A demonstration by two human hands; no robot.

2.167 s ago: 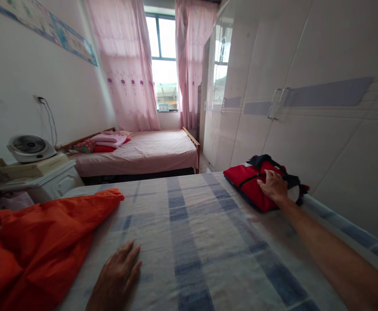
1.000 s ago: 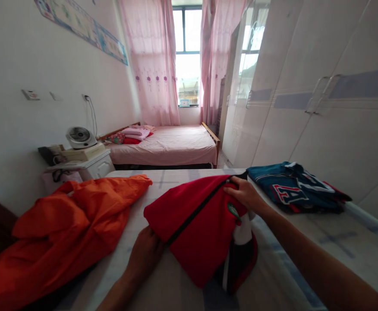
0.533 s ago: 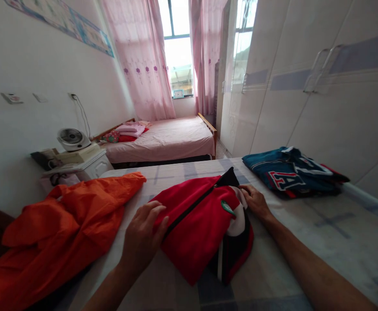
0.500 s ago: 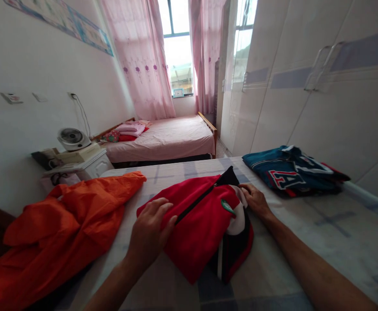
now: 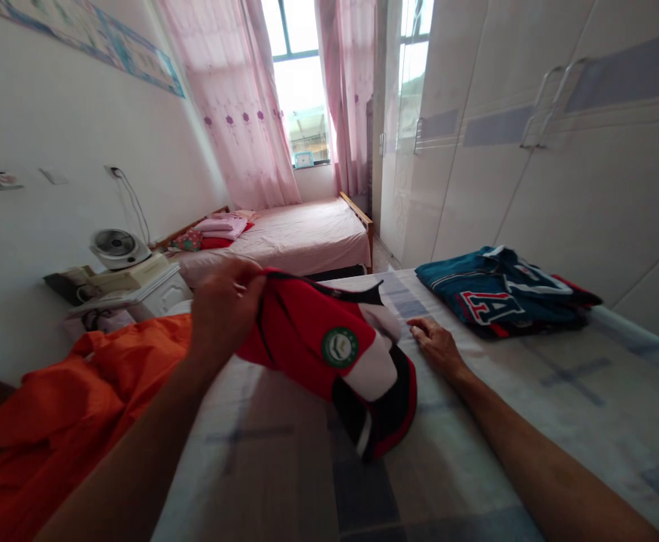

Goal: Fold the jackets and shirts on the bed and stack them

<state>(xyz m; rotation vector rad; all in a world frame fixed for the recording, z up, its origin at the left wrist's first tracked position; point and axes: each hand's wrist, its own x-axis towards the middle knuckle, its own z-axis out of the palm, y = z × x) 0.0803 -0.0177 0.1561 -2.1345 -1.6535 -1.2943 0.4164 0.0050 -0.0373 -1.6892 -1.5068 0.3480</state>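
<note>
Two hands are seen, the left hand (image 5: 225,301) and the right hand (image 5: 436,346). Three lots of clothing are laid out: one red jacket (image 5: 301,324), one orange garment (image 5: 98,376) and one blue pile (image 5: 493,293), whose layers cannot be counted. Two beds are shown, the near bed (image 5: 284,482) and the far bed (image 5: 296,233); one fan (image 5: 118,247) is set by the wall.

The red jacket is held above the middle of the near bed, between the orange garment and the blue pile. Its upper left edge is pinched in the left fingers; its black-and-white end is hung lower, toward the sheet. By the right hand nothing is seen to be gripped: its fingers are loosely bent, just beside the jacket.

Half a second ago the jacket was spread low on the sheet, with the left fingers laid over it and its far edge touched by the right. Now its left part has been raised, and the one green badge (image 5: 339,346) is turned fully into view.
</note>
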